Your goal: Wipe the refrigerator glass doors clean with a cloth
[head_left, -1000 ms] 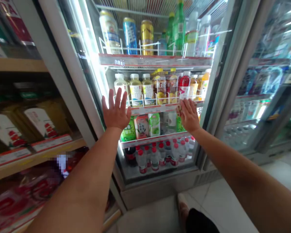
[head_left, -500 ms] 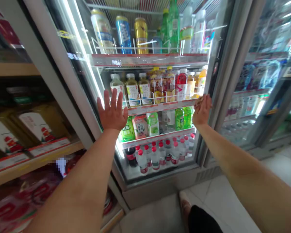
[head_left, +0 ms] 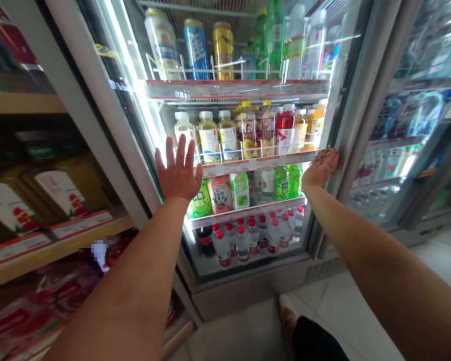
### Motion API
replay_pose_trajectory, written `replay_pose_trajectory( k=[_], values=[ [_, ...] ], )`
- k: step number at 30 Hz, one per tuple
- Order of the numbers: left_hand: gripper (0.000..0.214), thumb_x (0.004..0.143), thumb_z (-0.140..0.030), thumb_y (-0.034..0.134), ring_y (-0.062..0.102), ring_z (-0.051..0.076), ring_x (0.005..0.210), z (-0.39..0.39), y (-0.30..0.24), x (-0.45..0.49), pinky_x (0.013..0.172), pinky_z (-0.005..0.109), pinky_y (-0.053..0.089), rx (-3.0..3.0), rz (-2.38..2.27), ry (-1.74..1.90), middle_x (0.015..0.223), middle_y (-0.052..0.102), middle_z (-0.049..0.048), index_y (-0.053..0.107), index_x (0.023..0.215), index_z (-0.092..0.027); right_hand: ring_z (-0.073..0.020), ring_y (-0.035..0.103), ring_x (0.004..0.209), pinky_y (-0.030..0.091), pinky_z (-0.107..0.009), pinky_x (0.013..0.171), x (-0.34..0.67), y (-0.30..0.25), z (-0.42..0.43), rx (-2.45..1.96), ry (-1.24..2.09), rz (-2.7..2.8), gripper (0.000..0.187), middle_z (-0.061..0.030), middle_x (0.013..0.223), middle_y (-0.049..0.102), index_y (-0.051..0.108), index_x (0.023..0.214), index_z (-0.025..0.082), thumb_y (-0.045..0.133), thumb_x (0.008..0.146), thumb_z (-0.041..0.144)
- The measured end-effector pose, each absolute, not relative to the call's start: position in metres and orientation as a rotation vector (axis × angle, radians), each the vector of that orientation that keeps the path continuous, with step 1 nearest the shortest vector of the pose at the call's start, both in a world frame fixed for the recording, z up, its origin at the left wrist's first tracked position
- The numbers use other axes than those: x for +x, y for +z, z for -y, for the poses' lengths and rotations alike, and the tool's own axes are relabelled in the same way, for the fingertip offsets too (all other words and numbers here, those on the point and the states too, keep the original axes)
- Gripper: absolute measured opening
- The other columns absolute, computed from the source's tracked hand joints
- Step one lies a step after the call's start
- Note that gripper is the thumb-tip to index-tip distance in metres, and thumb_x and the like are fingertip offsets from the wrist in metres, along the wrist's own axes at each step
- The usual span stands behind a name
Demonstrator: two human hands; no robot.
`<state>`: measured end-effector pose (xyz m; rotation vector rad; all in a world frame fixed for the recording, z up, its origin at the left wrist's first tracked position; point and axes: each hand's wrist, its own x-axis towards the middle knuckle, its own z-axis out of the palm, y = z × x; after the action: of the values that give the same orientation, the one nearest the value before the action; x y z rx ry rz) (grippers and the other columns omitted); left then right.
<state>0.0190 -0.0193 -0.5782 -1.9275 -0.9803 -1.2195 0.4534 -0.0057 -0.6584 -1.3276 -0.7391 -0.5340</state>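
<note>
My left hand (head_left: 179, 173) is raised before the left part of the fridge's glass door (head_left: 225, 188), fingers spread. It holds nothing; whether the palm touches the glass I cannot tell. At the door's right edge is my right hand (head_left: 321, 168), its fingers bent together towards the metal door frame (head_left: 355, 135). A small mottled brown patch shows at those fingers, too blurred to name. Behind the glass, bottles of pale yellow drink (head_left: 209, 138) stand near my left hand, and orange drink bottles (head_left: 317, 123) are nearest my right.
Cans (head_left: 223, 50) and green bottles (head_left: 275, 35) fill the top shelf; red-capped water bottles (head_left: 242, 243) stand at the bottom. A wooden shelf (head_left: 56, 250) with large oil-coloured bottles (head_left: 67, 175) is on the left. Another glass-fronted fridge (head_left: 394, 150) stands right. My foot (head_left: 287, 311) is on the tiled floor.
My right hand has shifted slightly right, its fingers turning from upward to bent towards the door's edge. My left hand stays spread before the glass. The view has shifted slightly.
</note>
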Motion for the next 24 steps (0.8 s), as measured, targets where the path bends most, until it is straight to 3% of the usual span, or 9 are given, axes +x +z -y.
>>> replay_pose_trajectory(
  k=[5,9,15,20,24],
  values=[
    [0.070,0.102,-0.034,0.052,0.002,0.031,0.162,0.019,-0.578,0.019,0.132,0.054,-0.013,-1.948,0.961,-1.251,0.173,0.024,0.0077,0.034,0.168,-0.019,-0.0315,0.023,0.160,0.021,-0.064,0.130,0.435,-0.668,0.020,-1.288,-0.577,0.923,0.066,-0.0215,0.168,0.032,0.033,0.163,0.008,0.033,0.100,0.028],
    [0.069,0.102,-0.035,0.051,0.003,0.031,0.162,0.019,-0.578,0.020,0.132,0.053,-0.013,-1.958,0.974,-1.266,0.173,0.025,0.0059,0.036,0.168,-0.021,-0.0338,0.019,0.161,0.020,-0.063,0.131,0.423,-0.673,0.022,-1.268,-0.590,0.946,0.066,-0.0269,0.167,0.031,0.034,0.161,0.004,0.031,0.102,0.032],
    [0.070,0.102,-0.034,0.051,0.002,0.030,0.163,0.019,-0.578,0.020,0.133,0.053,-0.012,-1.930,0.975,-1.234,0.173,0.024,0.0050,0.034,0.169,-0.021,-0.0295,0.013,0.164,0.020,-0.062,0.132,0.387,-0.652,0.020,-1.170,-0.729,1.229,0.063,-0.0142,0.170,0.031,0.029,0.167,0.014,0.031,0.104,0.026],
    [0.071,0.101,-0.033,0.054,0.005,0.032,0.162,0.019,-0.578,0.020,0.132,0.056,-0.010,-1.946,0.969,-1.268,0.173,0.026,0.0058,0.035,0.168,-0.022,-0.0307,0.020,0.163,0.029,-0.062,0.131,0.356,-0.685,0.042,-1.064,-0.867,1.641,0.060,-0.0137,0.162,0.048,0.034,0.166,0.019,0.037,0.107,0.023],
    [0.072,0.099,-0.032,0.055,0.005,0.032,0.162,0.020,-0.578,0.021,0.132,0.055,-0.011,-1.959,0.975,-1.278,0.173,0.026,0.0060,0.035,0.168,-0.022,-0.0303,0.019,0.163,0.025,-0.059,0.133,0.341,-0.648,0.039,-1.070,-0.858,1.602,0.060,-0.0084,0.168,0.040,0.026,0.170,0.023,0.033,0.110,0.026]
  ],
)
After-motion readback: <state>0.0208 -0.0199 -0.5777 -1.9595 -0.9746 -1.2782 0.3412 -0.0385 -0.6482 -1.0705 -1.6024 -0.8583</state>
